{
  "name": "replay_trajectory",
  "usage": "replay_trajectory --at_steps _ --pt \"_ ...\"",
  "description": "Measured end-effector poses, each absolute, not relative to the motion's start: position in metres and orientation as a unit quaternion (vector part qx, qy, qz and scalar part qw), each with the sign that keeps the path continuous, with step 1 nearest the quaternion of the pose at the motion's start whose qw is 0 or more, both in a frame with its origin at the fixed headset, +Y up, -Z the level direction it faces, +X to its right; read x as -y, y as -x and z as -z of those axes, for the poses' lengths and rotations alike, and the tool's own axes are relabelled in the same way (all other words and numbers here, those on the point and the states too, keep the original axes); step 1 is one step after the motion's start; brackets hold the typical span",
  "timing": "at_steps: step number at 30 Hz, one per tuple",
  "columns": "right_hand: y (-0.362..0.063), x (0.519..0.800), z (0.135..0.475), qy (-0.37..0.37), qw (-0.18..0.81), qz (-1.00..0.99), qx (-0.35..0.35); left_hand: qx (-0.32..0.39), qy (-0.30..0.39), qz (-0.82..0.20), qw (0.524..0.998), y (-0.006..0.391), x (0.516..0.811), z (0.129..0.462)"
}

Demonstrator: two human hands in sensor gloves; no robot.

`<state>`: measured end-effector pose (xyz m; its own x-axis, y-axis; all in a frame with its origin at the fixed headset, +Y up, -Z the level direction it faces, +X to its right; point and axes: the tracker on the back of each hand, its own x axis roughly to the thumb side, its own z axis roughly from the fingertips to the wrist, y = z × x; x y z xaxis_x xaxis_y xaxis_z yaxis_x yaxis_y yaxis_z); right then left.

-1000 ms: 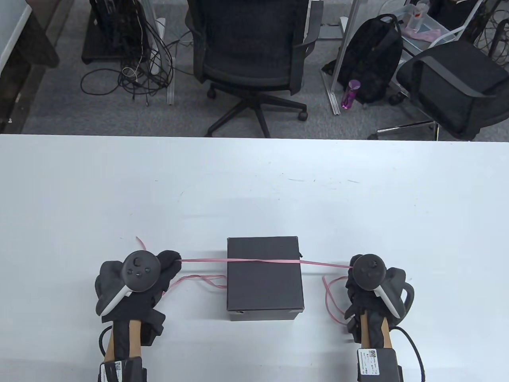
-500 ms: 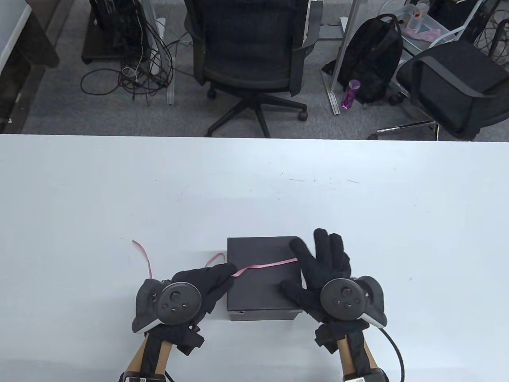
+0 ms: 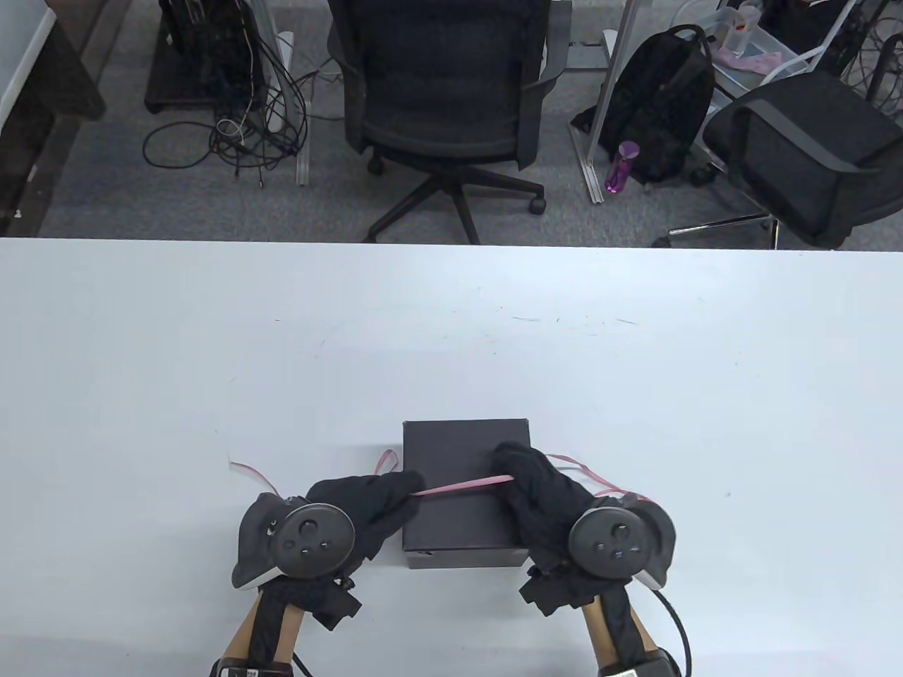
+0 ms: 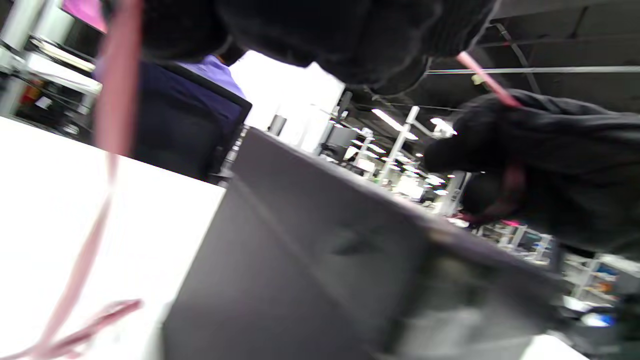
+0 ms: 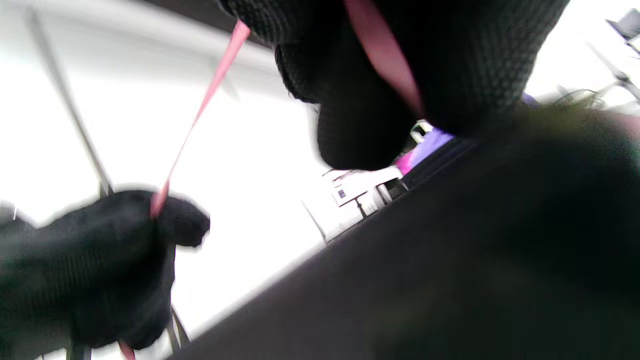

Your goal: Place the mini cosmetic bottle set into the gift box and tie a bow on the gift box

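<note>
While pinching pink ribbon [image 3: 462, 486], left hand [image 3: 367, 502], right hand [image 3: 540, 486], fingers curled, above black box [image 3: 462, 515].

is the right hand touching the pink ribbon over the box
Touching. The table view shows the ribbon running taut into the right hand above the gift box; the right wrist view shows it entering the curled fingers.

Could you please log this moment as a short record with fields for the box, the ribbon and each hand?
box: black gift box, closed, on the white table
ribbon: pink ribbon stretched over the lid between both hands, loose ends on the table either side
left hand: left hand pinches the ribbon at the box's left edge
right hand: right hand grips the ribbon over the lid's right side
bow: not yet tied
</note>
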<state>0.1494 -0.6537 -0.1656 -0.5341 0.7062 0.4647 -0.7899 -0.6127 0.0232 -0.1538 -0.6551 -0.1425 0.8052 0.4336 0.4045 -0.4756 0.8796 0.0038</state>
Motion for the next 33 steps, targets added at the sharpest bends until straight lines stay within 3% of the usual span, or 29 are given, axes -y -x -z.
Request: replay_trajectory --at_steps 2,5,10,14,19,24,29,33 --pt "-0.168 0.659 0.173 -0.18 0.489 -0.85 0.077 0.166 -0.069 -0.234 0.955 0.167 0.657 0.148" --pt "-0.185 0.664 0.179 -0.149 0.49 -0.854 0.086 0.122 -0.089 -0.218 0.964 0.183 0.658 0.151" --pt "-0.201 0.671 0.185 -0.108 0.378 -0.913 0.108 0.062 -0.104 -0.161 0.979 0.207 0.654 0.151" --pt "-0.213 0.68 0.189 -0.05 0.271 -0.954 0.122 0.014 -0.009 -0.062 0.998 0.213 0.66 0.157" --pt "-0.233 0.696 0.193 0.004 0.243 -0.963 0.114 -0.066 0.143 -0.007 0.987 0.221 0.69 0.173" --pt "-0.235 0.709 0.198 0.019 0.224 -0.971 0.085 -0.134 0.22 0.084 0.963 0.226 0.729 0.183" --pt "-0.224 0.72 0.202 -0.002 0.199 -0.979 0.033 -0.146 0.288 0.18 0.929 0.217 0.769 0.188" --pt "-0.215 0.723 0.204 -0.023 0.175 -0.984 -0.001 -0.088 0.272 0.133 0.949 0.211 0.759 0.187"
